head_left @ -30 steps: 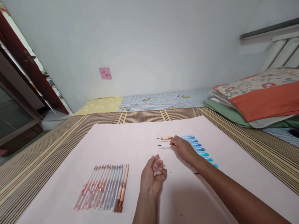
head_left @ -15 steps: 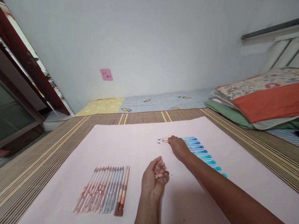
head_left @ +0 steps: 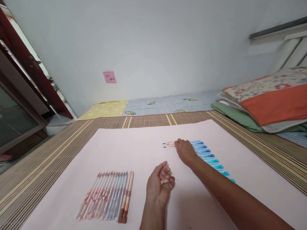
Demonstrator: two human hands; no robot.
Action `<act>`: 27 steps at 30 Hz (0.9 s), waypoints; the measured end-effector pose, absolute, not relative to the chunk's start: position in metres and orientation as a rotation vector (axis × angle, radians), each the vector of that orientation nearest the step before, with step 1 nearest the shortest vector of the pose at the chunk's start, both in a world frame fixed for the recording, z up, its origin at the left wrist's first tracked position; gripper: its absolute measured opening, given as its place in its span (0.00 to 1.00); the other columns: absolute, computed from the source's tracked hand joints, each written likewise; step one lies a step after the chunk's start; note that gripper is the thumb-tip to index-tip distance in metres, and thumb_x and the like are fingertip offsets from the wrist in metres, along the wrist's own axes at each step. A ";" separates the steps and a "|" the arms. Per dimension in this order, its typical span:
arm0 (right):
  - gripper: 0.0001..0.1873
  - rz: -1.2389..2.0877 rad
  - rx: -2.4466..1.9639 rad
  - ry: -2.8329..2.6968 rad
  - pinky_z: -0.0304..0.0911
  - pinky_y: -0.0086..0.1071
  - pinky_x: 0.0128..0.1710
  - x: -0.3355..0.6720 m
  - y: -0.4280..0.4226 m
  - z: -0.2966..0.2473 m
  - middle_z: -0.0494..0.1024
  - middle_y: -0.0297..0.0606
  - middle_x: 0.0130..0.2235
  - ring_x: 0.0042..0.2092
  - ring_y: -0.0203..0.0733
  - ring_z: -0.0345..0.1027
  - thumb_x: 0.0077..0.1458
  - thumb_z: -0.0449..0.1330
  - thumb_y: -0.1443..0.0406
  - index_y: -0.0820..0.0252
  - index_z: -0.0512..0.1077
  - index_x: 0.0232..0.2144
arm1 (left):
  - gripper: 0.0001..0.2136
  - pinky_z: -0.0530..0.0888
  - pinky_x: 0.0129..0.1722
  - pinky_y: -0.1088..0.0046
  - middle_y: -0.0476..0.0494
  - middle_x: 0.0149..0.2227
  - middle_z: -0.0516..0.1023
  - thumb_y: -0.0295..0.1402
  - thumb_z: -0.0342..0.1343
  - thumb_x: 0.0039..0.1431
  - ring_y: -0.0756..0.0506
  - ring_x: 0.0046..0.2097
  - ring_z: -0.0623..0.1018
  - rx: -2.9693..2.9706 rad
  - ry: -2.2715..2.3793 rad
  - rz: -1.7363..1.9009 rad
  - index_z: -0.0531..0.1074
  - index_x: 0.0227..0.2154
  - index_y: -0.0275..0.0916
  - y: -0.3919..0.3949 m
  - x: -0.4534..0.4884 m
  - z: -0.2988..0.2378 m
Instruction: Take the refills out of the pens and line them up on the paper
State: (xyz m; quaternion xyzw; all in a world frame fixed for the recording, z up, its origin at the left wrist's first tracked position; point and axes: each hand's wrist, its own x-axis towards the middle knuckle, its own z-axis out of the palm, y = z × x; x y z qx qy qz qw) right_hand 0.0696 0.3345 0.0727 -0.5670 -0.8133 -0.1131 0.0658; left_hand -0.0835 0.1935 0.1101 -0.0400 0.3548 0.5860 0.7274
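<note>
My right hand point(head_left: 184, 150) reaches over the far end of a row of blue-ended pens point(head_left: 207, 152). Its fingers are bent down onto a peach-bodied pen point(head_left: 170, 143) whose dark tip points left. Just nearer lies a white pen point(head_left: 168, 147), also with a dark bare tip and partly under the hand. My left hand point(head_left: 159, 185) rests palm up in the middle of the pink sheet, its fingers curled round a short peach-coloured piece with a brown end point(head_left: 164, 181). Whether that piece is a whole pen or only a cap, I cannot tell.
Left of my hands, several clear patterned pens point(head_left: 102, 197) lie side by side, with two peach pens with brown ends point(head_left: 126, 196) at their right. The pink sheet point(head_left: 132, 147) covers a striped mat point(head_left: 74, 142). Folded bedding point(head_left: 274, 102) is piled at the back right.
The view has shifted very slightly. Both hands keep nearly the same place and pose, and the pens lie as before.
</note>
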 end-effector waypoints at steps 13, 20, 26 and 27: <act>0.15 -0.295 -1.745 -2.386 0.55 0.40 0.48 0.065 0.331 0.075 0.79 0.51 0.43 0.46 0.50 0.74 0.66 0.48 0.75 0.65 0.74 0.43 | 0.07 0.69 0.22 0.76 0.48 0.25 0.75 0.28 0.56 0.66 0.54 0.19 0.66 -0.083 0.784 1.290 0.75 0.42 0.29 0.193 -0.082 0.111; 0.09 0.150 -1.551 -2.252 0.60 0.31 0.39 0.058 0.296 0.112 0.80 0.36 0.36 0.37 0.39 0.73 0.63 0.54 0.71 0.59 0.74 0.34 | 0.15 0.72 0.24 0.75 0.37 0.38 0.81 0.41 0.54 0.70 0.48 0.29 0.79 -0.083 0.761 1.298 0.72 0.45 0.32 0.194 -0.091 0.114; 0.12 0.804 -0.953 -2.126 0.64 0.34 0.48 0.050 0.230 0.146 0.80 0.33 0.41 0.45 0.40 0.72 0.57 0.57 0.70 0.52 0.79 0.37 | 0.15 0.74 0.26 0.73 0.39 0.36 0.79 0.41 0.49 0.72 0.47 0.30 0.80 -0.136 0.716 1.307 0.71 0.43 0.32 0.196 -0.096 0.115; 0.11 0.783 -0.925 -2.154 0.64 0.36 0.50 0.048 0.223 0.145 0.81 0.34 0.42 0.47 0.42 0.72 0.58 0.59 0.69 0.51 0.79 0.38 | 0.15 0.74 0.25 0.74 0.39 0.34 0.78 0.41 0.49 0.72 0.47 0.30 0.79 -0.149 0.703 1.309 0.71 0.42 0.32 0.196 -0.096 0.116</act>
